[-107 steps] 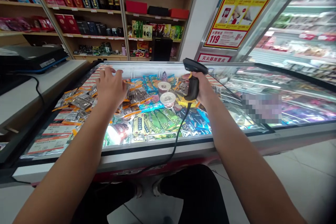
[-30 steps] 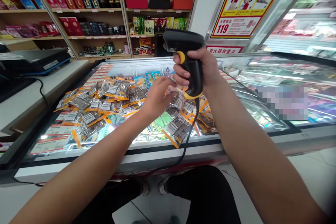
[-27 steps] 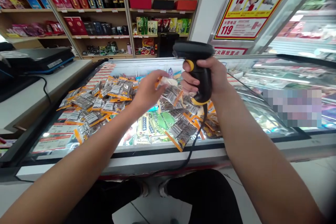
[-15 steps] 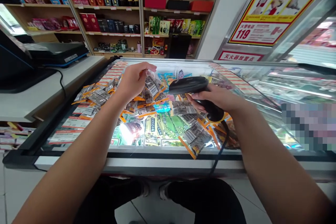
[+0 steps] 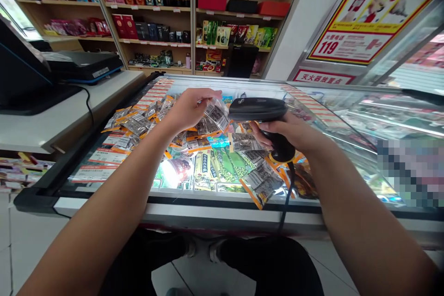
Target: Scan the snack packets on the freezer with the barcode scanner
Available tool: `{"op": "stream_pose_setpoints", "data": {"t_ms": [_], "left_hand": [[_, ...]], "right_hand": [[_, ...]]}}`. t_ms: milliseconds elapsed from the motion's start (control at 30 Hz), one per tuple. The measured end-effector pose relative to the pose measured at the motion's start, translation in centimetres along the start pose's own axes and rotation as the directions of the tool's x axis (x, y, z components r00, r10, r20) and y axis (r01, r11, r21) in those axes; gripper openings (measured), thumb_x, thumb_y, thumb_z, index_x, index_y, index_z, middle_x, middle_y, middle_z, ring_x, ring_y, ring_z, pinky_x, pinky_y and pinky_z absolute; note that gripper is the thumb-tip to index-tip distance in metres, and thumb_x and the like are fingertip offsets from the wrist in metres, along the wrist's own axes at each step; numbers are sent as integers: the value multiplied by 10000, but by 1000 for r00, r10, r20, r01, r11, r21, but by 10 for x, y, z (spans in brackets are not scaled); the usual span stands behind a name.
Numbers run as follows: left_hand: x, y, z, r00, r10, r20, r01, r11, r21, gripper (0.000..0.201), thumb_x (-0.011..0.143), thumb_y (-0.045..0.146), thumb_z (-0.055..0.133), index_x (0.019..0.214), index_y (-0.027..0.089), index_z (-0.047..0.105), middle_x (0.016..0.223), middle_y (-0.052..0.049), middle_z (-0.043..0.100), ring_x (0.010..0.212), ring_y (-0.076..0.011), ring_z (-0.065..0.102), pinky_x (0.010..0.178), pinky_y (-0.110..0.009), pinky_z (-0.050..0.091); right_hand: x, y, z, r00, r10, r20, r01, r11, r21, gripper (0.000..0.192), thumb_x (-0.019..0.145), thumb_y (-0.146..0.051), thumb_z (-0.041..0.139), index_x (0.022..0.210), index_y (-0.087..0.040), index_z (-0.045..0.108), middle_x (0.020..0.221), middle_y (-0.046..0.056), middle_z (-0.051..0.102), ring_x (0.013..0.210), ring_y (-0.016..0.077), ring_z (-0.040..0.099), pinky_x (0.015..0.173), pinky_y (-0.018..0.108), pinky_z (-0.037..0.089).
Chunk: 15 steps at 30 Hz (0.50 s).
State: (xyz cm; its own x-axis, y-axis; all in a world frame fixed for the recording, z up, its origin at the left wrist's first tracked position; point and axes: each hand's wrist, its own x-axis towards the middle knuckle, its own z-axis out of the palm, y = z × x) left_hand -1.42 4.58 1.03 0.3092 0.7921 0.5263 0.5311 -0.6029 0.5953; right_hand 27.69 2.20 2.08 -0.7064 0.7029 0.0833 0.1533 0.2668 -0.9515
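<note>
left hand [image 5: 187, 108] pinching a snack packet [image 5: 217, 113] just above the freezer lid [image 5: 215, 194], beside scattered packets [image 5: 135, 122]. right hand [image 5: 294, 132] clamped on scanner [image 5: 258, 111], over the lid's middle; ice creams [image 5: 215, 166] under the glass.

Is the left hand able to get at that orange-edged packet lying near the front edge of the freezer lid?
Probably yes. The orange-edged packet lies uncovered on the glass lid, but the left hand already holds a packet.

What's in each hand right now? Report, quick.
Left hand: closed on a snack packet.
Right hand: closed on the scanner.
</note>
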Motion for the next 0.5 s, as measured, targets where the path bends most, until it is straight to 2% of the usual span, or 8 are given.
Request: {"op": "stream_pose_setpoints", "data": {"t_ms": [167,300,333,400,500], "left_hand": [[-2,2,3,1000,16,7,-16,1000,7,423,928,111,461,1157,241,792,1306,-52,769,1253,-194,701,1072,-376,554],[-1,1,0,1000,24,16,-25,1000,4,396,923,129,481,1147,220,795,1257,-81,785,1201,-211,720,1039,-376,558],[0,-3,-3,1000,15,-14,-15,1000,14,388,912,127,488,1131,212,797,1248,-86,787,1188,-215,722,1042,-379,553],[4,-15,-11,990,-22,-140,27,999,34,366,878,120,504,1085,189,798,1221,-91,794,1155,-218,723,1052,-383,539],[5,-41,-30,917,-139,-373,158,987,20,327,834,132,521,1016,177,789,1130,-90,804,1075,-229,718,1018,-395,543]], "right_hand": [[-2,2,-5,1000,-6,6,7,997,-75,200,947,-394,663,861,-223,606,600,1,557,517,166,499,516,334,417],[-3,0,-5,1000,-12,-22,11,999,-45,208,940,-385,671,867,-205,594,595,1,553,512,161,498,525,328,421],[-2,-1,-4,999,-16,-50,16,1000,-16,206,930,-380,678,868,-205,588,589,-3,544,504,158,490,521,325,417],[-1,-5,-3,992,-20,-124,26,998,55,198,903,-359,698,866,-209,574,579,-11,523,491,153,471,505,316,409],[1,-8,-2,971,-10,-240,45,989,141,178,872,-329,709,872,-210,576,582,-14,505,488,144,441,484,299,397]]}}
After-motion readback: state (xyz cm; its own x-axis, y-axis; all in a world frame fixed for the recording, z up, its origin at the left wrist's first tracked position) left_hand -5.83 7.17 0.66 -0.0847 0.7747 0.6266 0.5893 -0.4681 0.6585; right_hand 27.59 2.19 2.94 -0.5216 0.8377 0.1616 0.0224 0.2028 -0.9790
